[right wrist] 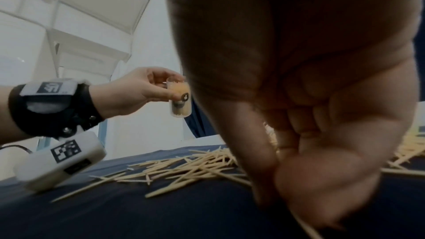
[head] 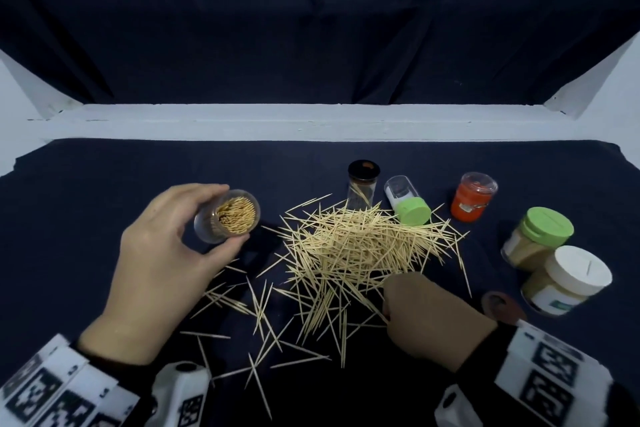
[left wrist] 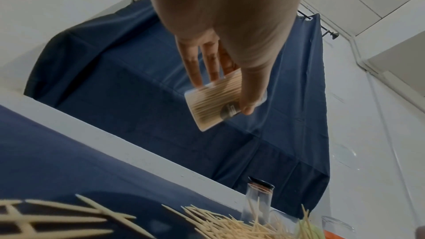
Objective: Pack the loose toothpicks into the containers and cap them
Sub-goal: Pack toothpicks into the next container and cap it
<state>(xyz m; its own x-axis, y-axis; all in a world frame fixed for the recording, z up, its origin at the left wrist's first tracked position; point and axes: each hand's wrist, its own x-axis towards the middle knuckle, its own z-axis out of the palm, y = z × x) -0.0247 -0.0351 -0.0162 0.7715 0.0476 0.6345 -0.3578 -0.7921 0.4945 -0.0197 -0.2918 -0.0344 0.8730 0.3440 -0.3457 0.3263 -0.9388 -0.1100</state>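
My left hand [head: 162,253] holds a clear open container [head: 228,217] packed with toothpicks, lifted above the dark cloth at the left. In the left wrist view the fingers [left wrist: 200,64] and thumb wrap that container [left wrist: 220,101]. The right wrist view shows the same container [right wrist: 179,97] in the air. A big heap of loose toothpicks [head: 360,246] covers the middle of the cloth. My right hand [head: 426,315] is down at the heap's near edge, fingers curled and pinching toothpicks [head: 379,310]. Its fingers [right wrist: 322,152] are bunched low on the cloth.
Behind the heap stand a black-capped clear tube [head: 362,185], a tipped container with a green cap [head: 408,204] and a red one [head: 472,196]. At the right are a green-lidded jar [head: 536,237], a white-lidded jar [head: 568,279] and a loose brown ring-shaped cap [head: 502,305].
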